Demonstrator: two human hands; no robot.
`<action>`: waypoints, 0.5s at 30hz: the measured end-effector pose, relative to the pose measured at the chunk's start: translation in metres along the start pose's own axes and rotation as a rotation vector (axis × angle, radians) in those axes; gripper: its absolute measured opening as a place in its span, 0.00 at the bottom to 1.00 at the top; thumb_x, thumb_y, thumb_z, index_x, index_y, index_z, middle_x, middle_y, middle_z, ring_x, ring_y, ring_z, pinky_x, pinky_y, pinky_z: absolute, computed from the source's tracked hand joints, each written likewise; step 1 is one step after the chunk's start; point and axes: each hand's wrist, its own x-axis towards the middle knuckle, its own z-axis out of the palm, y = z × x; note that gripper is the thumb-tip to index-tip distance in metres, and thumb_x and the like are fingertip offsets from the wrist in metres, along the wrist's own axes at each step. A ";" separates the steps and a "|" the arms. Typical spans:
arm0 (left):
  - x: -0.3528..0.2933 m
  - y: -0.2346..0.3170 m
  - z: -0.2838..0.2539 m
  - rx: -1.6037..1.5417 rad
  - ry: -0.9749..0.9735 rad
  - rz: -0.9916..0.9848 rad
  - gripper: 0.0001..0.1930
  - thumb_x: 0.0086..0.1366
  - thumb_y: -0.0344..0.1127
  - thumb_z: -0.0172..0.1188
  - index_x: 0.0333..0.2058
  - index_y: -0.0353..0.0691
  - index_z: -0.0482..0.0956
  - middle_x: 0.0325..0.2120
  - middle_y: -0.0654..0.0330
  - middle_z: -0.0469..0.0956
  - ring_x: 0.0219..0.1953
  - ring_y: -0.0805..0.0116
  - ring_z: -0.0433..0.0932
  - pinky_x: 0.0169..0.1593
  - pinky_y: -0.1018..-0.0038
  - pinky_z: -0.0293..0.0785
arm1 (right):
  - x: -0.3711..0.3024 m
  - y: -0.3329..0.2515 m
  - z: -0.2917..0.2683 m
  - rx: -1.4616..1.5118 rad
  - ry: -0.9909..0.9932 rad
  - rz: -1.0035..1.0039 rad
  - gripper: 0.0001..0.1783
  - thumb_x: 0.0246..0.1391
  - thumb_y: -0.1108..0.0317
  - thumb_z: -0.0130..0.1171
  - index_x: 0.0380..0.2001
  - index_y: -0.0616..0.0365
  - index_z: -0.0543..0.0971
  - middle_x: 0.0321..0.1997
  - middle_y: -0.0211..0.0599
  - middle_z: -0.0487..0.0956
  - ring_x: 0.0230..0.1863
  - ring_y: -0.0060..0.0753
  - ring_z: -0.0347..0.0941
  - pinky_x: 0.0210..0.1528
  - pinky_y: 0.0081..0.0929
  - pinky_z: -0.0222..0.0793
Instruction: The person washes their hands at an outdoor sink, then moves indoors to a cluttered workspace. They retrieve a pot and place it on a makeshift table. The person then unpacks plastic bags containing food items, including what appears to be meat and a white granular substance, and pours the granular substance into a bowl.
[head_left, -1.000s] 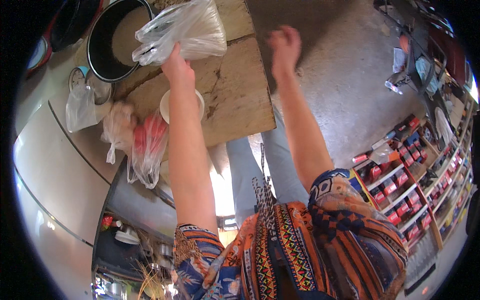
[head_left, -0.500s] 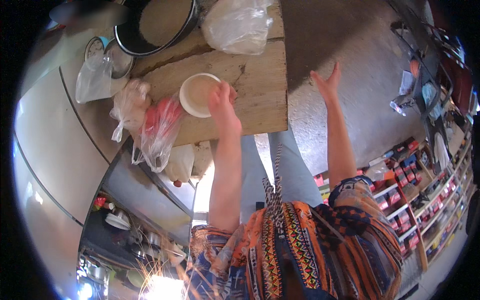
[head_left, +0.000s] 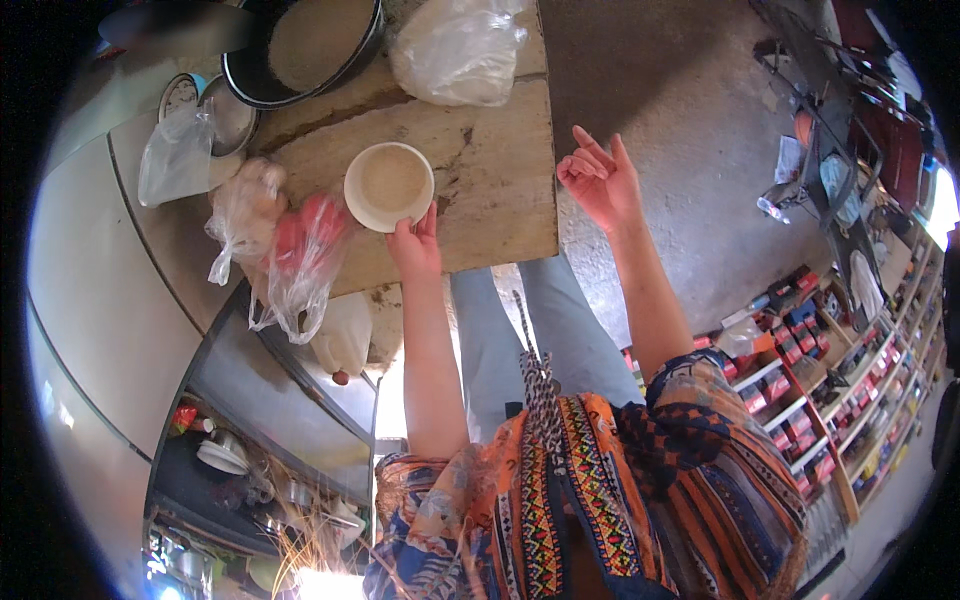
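My left hand [head_left: 416, 245] holds the near rim of a small white bowl [head_left: 355, 206] at the wooden table [head_left: 490, 180]. Pale tan contents lie inside the bowl; what they are I cannot tell. Past the table's right edge, my right hand [head_left: 603, 182] is raised in the air with nothing in it. Its thumb and forefinger are stretched out, the other fingers partly bent. Left of the bowl lie a clear bag with red contents [head_left: 310, 235] and a bag of pale round things [head_left: 250, 200].
A black pot [head_left: 250, 72] with tan contents stands at the far left, beside a whitish plastic bag [head_left: 460, 55]. Lidded tins [head_left: 232, 120] sit under a clear bag [head_left: 180, 155]. Shelves of goods [head_left: 800, 430] line the lower right; a dark metal frame [head_left: 835, 180] stands far right.
My left hand has shifted left and nearer, now at the bowl's near rim instead of its right side. My right hand has moved left, toward the table edge, and its fingers have bent.
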 end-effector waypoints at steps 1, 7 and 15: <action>-0.004 0.004 0.003 0.021 0.014 -0.001 0.28 0.54 0.20 0.42 0.55 0.39 0.55 0.50 0.49 0.66 0.44 0.53 0.74 0.48 0.60 0.77 | -0.001 0.002 0.005 -0.011 -0.015 0.000 0.29 0.64 0.49 0.33 0.46 0.68 0.67 0.13 0.23 0.53 0.21 0.21 0.54 0.44 0.27 0.61; -0.047 0.056 0.018 0.095 0.040 -0.035 0.29 0.51 0.18 0.42 0.56 0.39 0.56 0.49 0.49 0.66 0.47 0.50 0.73 0.47 0.57 0.78 | -0.004 0.014 0.005 -0.318 0.133 -0.053 0.20 0.62 0.57 0.45 0.45 0.66 0.69 0.14 0.22 0.54 0.22 0.18 0.54 0.41 0.26 0.63; -0.065 0.139 0.069 0.034 -0.055 0.057 0.26 0.51 0.17 0.44 0.52 0.35 0.60 0.43 0.52 0.71 0.33 0.66 0.74 0.45 0.56 0.79 | -0.075 -0.003 -0.099 -1.535 0.500 -0.053 0.26 0.52 0.64 0.58 0.51 0.67 0.68 0.41 0.41 0.78 0.44 0.30 0.73 0.49 0.26 0.67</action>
